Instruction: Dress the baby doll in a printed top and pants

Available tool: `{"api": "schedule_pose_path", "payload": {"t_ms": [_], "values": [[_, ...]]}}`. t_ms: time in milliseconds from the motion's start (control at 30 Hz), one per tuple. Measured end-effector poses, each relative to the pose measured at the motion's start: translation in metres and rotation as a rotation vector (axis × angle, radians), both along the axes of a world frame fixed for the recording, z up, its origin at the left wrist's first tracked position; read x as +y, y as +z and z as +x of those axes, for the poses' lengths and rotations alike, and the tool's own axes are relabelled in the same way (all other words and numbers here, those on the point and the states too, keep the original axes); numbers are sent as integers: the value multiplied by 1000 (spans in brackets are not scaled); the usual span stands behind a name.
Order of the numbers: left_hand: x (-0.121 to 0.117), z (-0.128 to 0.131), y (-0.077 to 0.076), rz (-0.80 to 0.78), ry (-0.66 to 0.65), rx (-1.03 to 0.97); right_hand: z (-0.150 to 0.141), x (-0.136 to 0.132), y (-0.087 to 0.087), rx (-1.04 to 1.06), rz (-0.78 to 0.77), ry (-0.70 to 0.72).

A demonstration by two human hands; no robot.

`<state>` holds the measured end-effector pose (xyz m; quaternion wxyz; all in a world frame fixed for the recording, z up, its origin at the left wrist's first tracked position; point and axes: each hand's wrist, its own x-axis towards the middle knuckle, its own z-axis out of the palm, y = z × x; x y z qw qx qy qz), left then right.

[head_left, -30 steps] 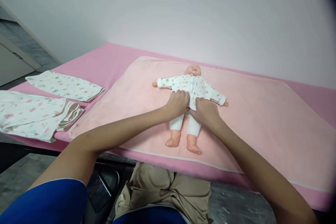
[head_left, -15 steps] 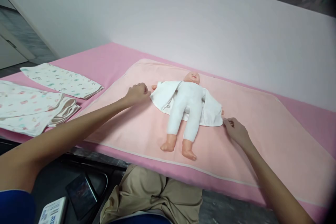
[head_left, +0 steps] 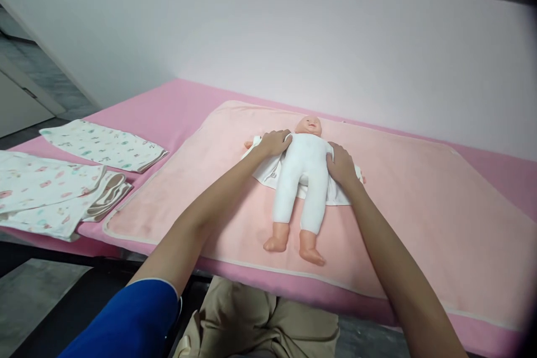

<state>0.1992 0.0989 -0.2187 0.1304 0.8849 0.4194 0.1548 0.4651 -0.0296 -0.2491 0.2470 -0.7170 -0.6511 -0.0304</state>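
Observation:
A baby doll [head_left: 309, 151] lies on its back, its head toward the wall and bare feet toward me. Its body and legs are white. Under it a white baby shirt [head_left: 268, 173] is spread open, with the doll's hands showing at the sleeve ends. My left hand [head_left: 274, 142] is at the shirt beside the doll's shoulder on the left, fingers curled on the cloth. On the other side my right hand [head_left: 342, 165] closes on the shirt near the shoulder, thumb against the doll's side. The cloth under both palms is hidden.
A peach mat [head_left: 235, 229] with a pale edge covers the pink table top [head_left: 168, 102]. Two folded printed cloths, one farther [head_left: 104, 142] and one nearer [head_left: 46, 190], lie at the left. A white wall [head_left: 251, 28] rises behind the table.
Both hands have moved inward from the shirt's outer lower corners to the doll's shoulders. The camera view has shifted slightly.

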Motion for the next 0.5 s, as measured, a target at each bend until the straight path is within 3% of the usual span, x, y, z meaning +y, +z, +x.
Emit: {"api": "schedule_pose_path", "payload": {"t_ms": [133,267,400,467,500], "values": [[-5,-2,-10,60,54,-46,6,-4,-19,-5,89,-46],[-7,6,-12,69,63,-43,6,0,-21,26,106,-41],[-24,3,-10,163,100,-88,-23,-13,4,150,355,-105],[-37,-20,-5,208,123,-104,-44,-52,24,293,472,-88],[-43,-40,-1,222,128,-92,-53,-82,33,346,478,-1]]}}
